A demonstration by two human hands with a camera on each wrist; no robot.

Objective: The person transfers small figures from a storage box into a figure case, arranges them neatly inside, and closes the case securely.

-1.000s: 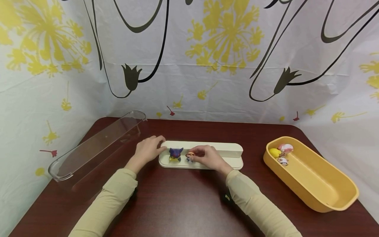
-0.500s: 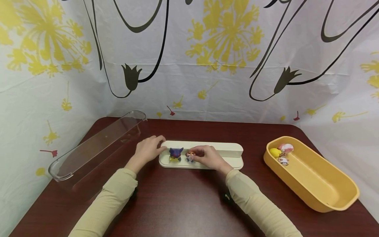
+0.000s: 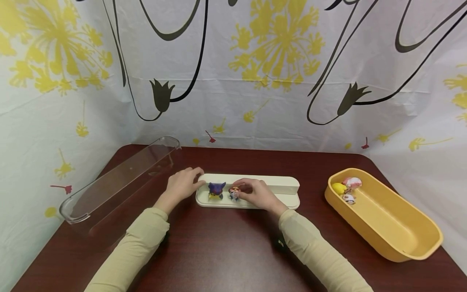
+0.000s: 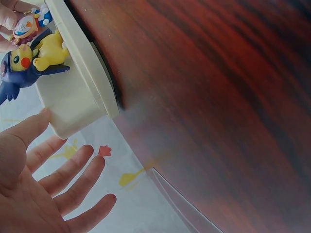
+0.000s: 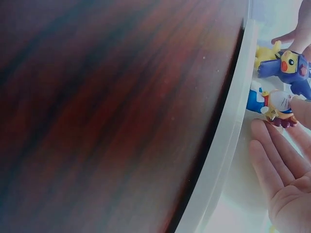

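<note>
In the head view a long cream display tray (image 3: 290,199) with a raised back step lies mid-table. My right hand (image 3: 260,195) pinches a small blue-and-white cat figurine (image 3: 234,194) with a reddish-brown top, standing on the tray's lower level. The right wrist view shows its whiskered face (image 5: 280,101) beside the thumb. Just left of it stands a yellow figurine in a dark blue-purple hooded costume (image 3: 217,190), red-cheeked in the left wrist view. At the tray's left end is my left hand (image 3: 182,184), fingers spread and relaxed, thumb tip right at the tray's edge.
On the right stands a yellow bin (image 3: 386,219) holding a lemon-yellow piece (image 3: 339,187), a pink-and-white piece (image 3: 353,183) and a small white figurine (image 3: 349,198). A clear plastic cover (image 3: 120,178) lies along the left side. Behind the table (image 3: 219,251) hangs a patterned curtain (image 3: 219,61).
Compared with a second ago, slightly more of the cat figurine shows beside my right thumb. The left hand, tray and costumed figurine stay in place.
</note>
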